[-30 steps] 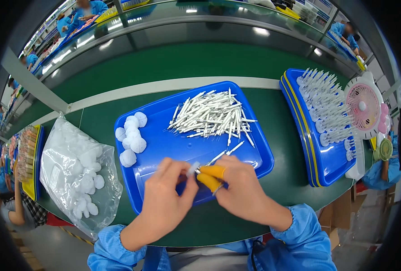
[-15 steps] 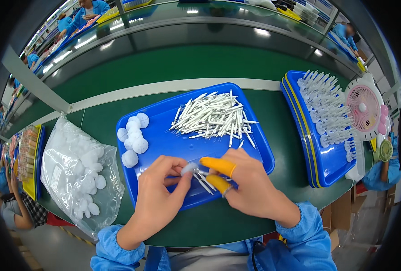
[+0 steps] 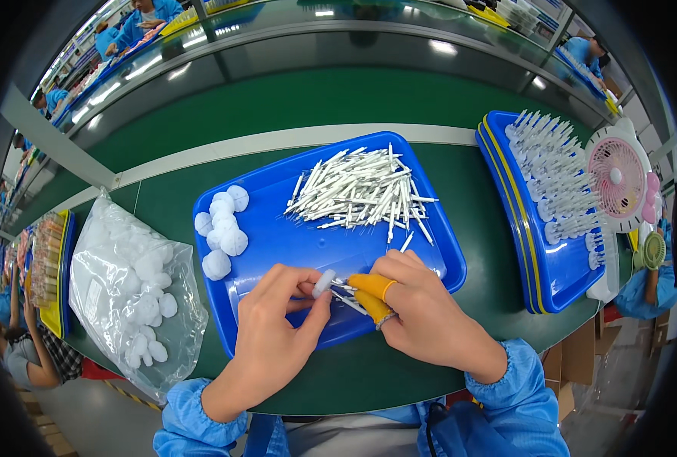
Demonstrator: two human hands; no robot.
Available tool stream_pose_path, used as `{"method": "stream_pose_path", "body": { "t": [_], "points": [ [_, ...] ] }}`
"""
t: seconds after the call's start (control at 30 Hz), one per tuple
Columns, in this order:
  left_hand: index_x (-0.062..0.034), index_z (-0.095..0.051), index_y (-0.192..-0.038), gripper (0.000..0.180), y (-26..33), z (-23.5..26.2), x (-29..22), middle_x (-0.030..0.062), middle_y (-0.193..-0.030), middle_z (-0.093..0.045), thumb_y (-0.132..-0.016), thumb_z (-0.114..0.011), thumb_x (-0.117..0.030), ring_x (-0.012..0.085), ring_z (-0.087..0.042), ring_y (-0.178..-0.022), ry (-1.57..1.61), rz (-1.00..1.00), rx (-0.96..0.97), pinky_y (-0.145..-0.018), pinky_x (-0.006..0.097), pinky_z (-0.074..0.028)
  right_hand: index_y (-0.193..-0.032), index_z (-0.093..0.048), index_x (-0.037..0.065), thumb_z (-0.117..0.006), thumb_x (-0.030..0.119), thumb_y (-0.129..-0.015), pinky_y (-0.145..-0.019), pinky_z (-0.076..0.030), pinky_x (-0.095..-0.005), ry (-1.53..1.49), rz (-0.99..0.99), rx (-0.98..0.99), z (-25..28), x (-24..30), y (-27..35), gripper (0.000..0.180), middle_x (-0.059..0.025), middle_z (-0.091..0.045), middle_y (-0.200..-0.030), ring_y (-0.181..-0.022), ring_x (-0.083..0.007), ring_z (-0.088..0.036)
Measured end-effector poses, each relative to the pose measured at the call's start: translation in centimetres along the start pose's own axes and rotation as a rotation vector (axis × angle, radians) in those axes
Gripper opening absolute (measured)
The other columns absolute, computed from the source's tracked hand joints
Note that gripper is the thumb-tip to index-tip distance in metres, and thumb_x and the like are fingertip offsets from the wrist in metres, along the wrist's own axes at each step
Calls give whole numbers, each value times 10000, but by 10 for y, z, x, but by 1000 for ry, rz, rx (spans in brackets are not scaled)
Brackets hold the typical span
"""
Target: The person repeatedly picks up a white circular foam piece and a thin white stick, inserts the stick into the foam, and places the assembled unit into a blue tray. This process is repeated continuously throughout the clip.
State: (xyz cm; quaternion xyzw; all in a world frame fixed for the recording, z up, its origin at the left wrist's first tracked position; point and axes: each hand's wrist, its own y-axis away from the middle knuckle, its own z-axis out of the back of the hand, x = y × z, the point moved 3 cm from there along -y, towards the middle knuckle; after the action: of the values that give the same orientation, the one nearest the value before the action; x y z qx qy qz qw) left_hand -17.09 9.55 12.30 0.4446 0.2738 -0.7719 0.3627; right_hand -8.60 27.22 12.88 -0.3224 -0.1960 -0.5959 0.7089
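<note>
My left hand [image 3: 273,324] pinches a translucent white disc [image 3: 324,283] between thumb and fingers, tilted on its edge. Yellow covers sit on the thumb and a finger of my right hand [image 3: 430,308], which is closed on thin white sticks [image 3: 344,288] pointing at the disc. Whether a stick tip has entered the disc is too small to tell. Both hands are over the near side of a blue tray [image 3: 454,263]. Inside it, a heap of white sticks [image 3: 357,186] lies at the back right, and several loose white discs [image 3: 232,242] lie along the left.
A clear plastic bag [image 3: 129,282] of white discs lies left of the tray. To the right, stacked blue trays [image 3: 559,293] hold rows of upright sticks on disc bases [image 3: 555,183]. A pink and white fan [image 3: 616,175] stands beyond them. Other people work farther off.
The disc in my left hand has turned more edge-on. My right hand's covered thumb and finger have drawn closer together around the sticks.
</note>
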Motion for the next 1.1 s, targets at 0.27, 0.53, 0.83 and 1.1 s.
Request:
{"method": "stream_pose_path", "body": {
  "t": [0.27,0.53,0.83,1.1],
  "points": [
    [53,-682,-1054,147,-1,2,-2,119,-979,-675,-922,-746,54,202,-751,-865,-40,-4,-3,-763,330,-669,-1064,-727,-99,-711,-88,-654,-821,-443,-428,-6,67,-15,6,13,2,411,-146,-578,-982,-936,-325,-553],
    [47,-677,-1022,165,0,0,2,130,-950,-685,-896,-783,37,210,-745,-844,19,80,-5,-759,337,-677,-1006,-732,-80,-768,-52,-668,-826,-443,-427,59,39,-8,-3,-2,0,341,-135,-582,-973,-961,-315,-561],
    [29,-685,-978,144,2,-4,2,140,-927,-681,-862,-771,32,271,-744,-775,-51,-91,-55,-730,360,-657,-997,-713,-71,-744,-69,-647,-771,-455,-453,-72,31,-127,-15,14,2,351,-140,-570,-899,-868,-339,-567],
    [10,-684,-1051,191,10,-8,-1,151,-913,-650,-871,-744,19,321,-739,-773,-163,-126,-21,-653,397,-580,-1053,-768,-45,-716,-103,-663,-646,-474,-413,-91,-25,-245,-26,14,4,398,-139,-647,-846,-754,-329,-597]
  ]
}}
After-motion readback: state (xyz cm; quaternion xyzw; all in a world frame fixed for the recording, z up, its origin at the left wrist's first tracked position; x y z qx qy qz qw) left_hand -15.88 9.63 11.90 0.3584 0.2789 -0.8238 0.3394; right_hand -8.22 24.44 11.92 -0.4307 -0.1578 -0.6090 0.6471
